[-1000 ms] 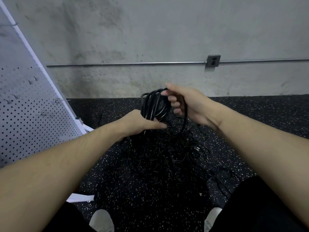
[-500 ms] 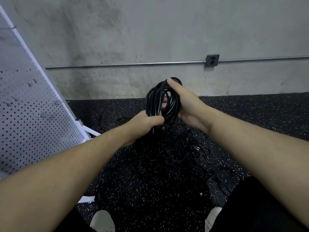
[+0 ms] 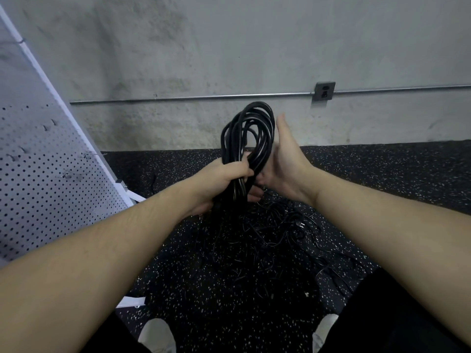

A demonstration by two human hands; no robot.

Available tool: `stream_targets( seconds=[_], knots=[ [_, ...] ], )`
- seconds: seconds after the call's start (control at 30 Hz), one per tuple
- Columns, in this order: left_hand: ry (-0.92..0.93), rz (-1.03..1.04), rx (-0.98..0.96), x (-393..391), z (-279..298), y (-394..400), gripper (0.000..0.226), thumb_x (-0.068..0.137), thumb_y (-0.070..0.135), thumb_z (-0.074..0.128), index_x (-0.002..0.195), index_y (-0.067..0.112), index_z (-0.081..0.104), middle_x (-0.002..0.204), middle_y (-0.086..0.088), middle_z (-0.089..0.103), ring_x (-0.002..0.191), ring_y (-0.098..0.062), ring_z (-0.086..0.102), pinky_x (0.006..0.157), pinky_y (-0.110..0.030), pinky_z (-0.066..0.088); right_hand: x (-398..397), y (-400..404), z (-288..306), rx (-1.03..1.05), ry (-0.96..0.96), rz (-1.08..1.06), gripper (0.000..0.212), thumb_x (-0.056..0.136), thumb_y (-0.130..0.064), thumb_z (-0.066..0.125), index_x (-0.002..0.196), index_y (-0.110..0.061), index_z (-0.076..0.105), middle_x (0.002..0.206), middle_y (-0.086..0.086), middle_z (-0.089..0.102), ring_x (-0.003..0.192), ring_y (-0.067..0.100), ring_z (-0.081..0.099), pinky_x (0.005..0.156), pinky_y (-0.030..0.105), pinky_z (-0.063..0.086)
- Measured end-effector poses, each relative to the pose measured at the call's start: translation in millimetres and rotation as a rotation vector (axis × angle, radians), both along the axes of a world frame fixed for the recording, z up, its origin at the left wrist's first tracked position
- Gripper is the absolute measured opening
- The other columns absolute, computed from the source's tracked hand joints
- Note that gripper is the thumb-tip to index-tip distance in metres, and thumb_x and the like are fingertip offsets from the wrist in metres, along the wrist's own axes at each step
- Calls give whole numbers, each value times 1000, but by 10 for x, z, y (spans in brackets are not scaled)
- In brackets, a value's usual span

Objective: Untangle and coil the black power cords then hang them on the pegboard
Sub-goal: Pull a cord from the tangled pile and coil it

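The coiled black power cord (image 3: 248, 138) stands upright in front of the person, its loops rising above the left hand (image 3: 224, 182), which grips the bundle at its lower part with fingers curled round the gathered strands. The right hand (image 3: 285, 159) is flat beside the coil, fingers straight and pointing up, its palm against the right side of the loops. Half a second ago that right hand was wrapped over the top of the coil with the thumb across it; it has since let go and opened out, and the loops now stand taller and more drawn out than the rounder bunch held before. A second ago the coil sat lower and the right hand was hooked through it from above. Below the hands, the tangled pile of black cords (image 3: 275, 240) lies on the speckled black floor (image 3: 382, 179), with a plug (image 3: 300, 224) showing in the mess. The white pegboard (image 3: 46, 179) leans at the left with a few metal hooks (image 3: 52, 123) on it, none carrying a cord. A grey wall outlet (image 3: 324, 90) sits on the conduit (image 3: 178, 98) along the concrete wall (image 3: 229, 47). No brand, label or writing can be read anywhere.
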State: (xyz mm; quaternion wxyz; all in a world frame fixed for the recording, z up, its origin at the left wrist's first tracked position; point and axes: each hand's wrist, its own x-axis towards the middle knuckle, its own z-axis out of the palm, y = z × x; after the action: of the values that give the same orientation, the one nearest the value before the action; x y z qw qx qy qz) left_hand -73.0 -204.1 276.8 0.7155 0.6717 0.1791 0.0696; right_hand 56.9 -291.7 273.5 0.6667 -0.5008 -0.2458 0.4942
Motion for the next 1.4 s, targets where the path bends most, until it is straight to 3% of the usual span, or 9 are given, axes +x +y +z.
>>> stream_targets(
  seconds=[0.17,0.27,0.4,0.53,0.8,1.0,1.2,1.3,1.4],
  knots=[
    [19,124,17,-16,115,138,24,92,28,68,98,5,72,89,-15,72,78,-30,67,75,-38,56,-13,-37,-152,-232,-125,407,99,79,-96,8,103,-17,62,106,18,57,101,33,60,99,49,40],
    [11,144,2,-40,139,239,18,97,28,63,89,15,73,80,0,72,64,-15,65,54,-26,55,-65,-39,-100,-298,-264,450,92,88,-87,7,108,-15,60,81,15,61,76,29,60,74,37,44],
    [33,167,4,-47,114,318,24,96,21,66,73,17,71,81,-5,71,60,-18,67,52,-27,55,-36,-67,-135,-327,-536,417,53,104,-64,28,104,-20,58,62,3,50,54,17,42,55,32,32],
    [107,192,38,-51,113,343,17,95,20,69,83,8,72,80,-14,73,66,-20,72,61,-31,61,-44,-112,-36,-321,-1040,369,24,102,-34,60,91,-15,53,65,-5,55,56,11,48,54,23,41],
    [177,142,404,-19,12,421,9,93,11,68,100,5,69,84,-7,73,78,-23,69,79,-42,59,-18,-87,151,-432,-1547,491,21,98,-37,64,98,-16,63,78,-12,56,66,3,49,59,18,39],
    [154,38,682,-21,-59,416,26,91,20,74,109,37,65,106,10,74,105,-10,67,95,-32,52,-25,-129,301,-392,-1700,475,14,96,-37,67,99,-24,70,74,-19,54,67,1,49,57,11,36],
    [194,-3,670,-131,-1,422,11,91,50,69,102,48,66,106,22,71,102,3,64,94,-22,49,53,-167,423,-518,-1865,127,63,76,-79,62,63,-18,49,57,-8,49,54,10,43,54,29,35],
    [198,-117,731,-162,26,387,31,81,32,85,97,47,62,86,34,68,83,21,60,73,-1,41,92,-191,405,-376,-1578,236,50,82,-58,74,66,-16,54,58,-8,49,52,7,42,53,25,36],
    [316,-200,888,-167,-31,428,37,73,27,91,99,34,66,83,26,68,74,14,62,64,-2,40,67,-213,390,-266,-1438,399,21,94,-32,72,86,-13,70,76,-12,65,65,0,55,69,22,46]
  ],
)
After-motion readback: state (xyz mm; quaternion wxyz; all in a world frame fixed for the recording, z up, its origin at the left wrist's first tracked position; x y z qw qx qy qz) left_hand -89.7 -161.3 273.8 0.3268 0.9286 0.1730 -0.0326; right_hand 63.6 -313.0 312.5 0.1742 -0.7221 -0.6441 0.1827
